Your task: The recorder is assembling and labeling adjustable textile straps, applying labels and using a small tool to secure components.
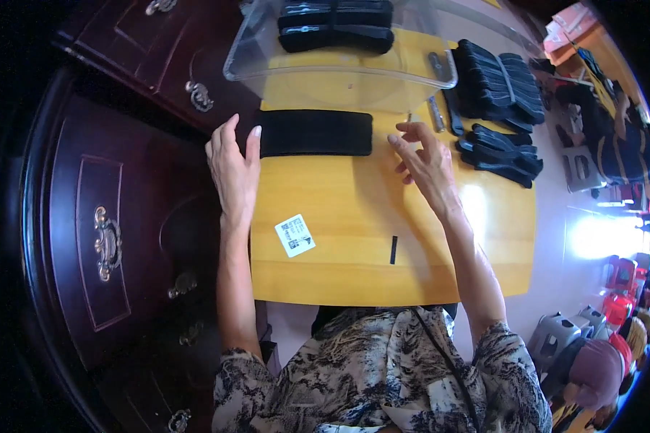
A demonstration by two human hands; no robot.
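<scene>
A flat black folded piece of fabric (316, 133), rectangular and long side crosswise, lies on the yellow wooden table (325, 267). My left hand (234, 169) is at its left end, with fingers and thumb apart and the thumb tip by the fabric's edge. To the right of the fabric and apart from it, my right hand (427, 162) hovers with loosely bent, separated fingers and nothing visible in them. Closer to me lie a white card (295, 236) with printed codes and a short narrow black strip (393, 250).
A clear plastic bin (339, 78) at the far side holds banded black fabric bundles (336, 36). Black bundles (500, 83) and loose black fabric pieces (502, 155) lie right, beside a slim metallic tool (437, 114). Dark wooden drawers (105, 238) border the left; people and stools (552, 339) are right.
</scene>
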